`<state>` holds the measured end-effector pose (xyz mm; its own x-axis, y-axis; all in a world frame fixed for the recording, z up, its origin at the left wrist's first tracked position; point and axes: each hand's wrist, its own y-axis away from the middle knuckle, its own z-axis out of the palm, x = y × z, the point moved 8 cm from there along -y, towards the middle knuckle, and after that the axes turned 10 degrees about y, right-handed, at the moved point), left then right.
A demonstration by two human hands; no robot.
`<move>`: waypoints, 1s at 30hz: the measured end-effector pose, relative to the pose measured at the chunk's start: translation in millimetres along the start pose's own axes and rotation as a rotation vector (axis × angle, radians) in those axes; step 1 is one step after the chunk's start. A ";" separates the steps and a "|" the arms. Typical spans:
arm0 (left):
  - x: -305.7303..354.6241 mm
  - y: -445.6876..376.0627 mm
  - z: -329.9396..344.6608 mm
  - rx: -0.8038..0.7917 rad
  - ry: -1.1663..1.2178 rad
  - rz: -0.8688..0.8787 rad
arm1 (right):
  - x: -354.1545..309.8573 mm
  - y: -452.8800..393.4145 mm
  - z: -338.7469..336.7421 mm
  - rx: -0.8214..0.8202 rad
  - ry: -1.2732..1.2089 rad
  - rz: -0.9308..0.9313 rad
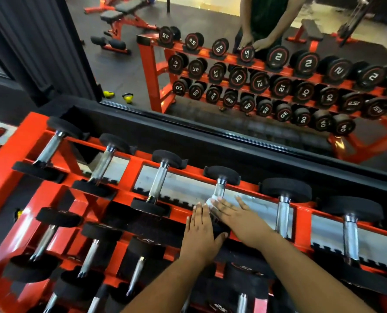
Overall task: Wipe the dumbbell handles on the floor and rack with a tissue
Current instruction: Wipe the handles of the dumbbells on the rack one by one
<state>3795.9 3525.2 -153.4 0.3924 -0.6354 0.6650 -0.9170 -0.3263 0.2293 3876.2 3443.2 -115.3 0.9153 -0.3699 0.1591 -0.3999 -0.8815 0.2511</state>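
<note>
Here, low and centre in the frame, the right hand (237,216) presses a white tissue (211,201) against the near end of a dumbbell handle (219,190) on the red rack (129,168), its fingers (219,205) straight. The handle's long axis runs up-frame, away from them. The left hand (200,231) rests flat beside it, holding nothing.
</note>
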 end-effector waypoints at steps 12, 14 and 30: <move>-2.9 -3.7 2.2 -0.007 0.132 0.048 | -5.6 7.9 8.7 -0.083 -0.034 0.022; -2.0 -2.9 0.8 -0.005 0.119 0.037 | 3.9 -5.1 0.1 -0.051 -0.014 0.107; 4.9 -3.8 -4.0 -0.133 -0.062 -0.099 | 10.2 -15.4 10.6 0.115 -0.741 0.421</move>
<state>3800.9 3526.2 -148.1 0.4811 -0.6481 0.5903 -0.8734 -0.2966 0.3862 3892.1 3449.9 -127.7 0.5023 -0.7336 -0.4577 -0.7425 -0.6372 0.2065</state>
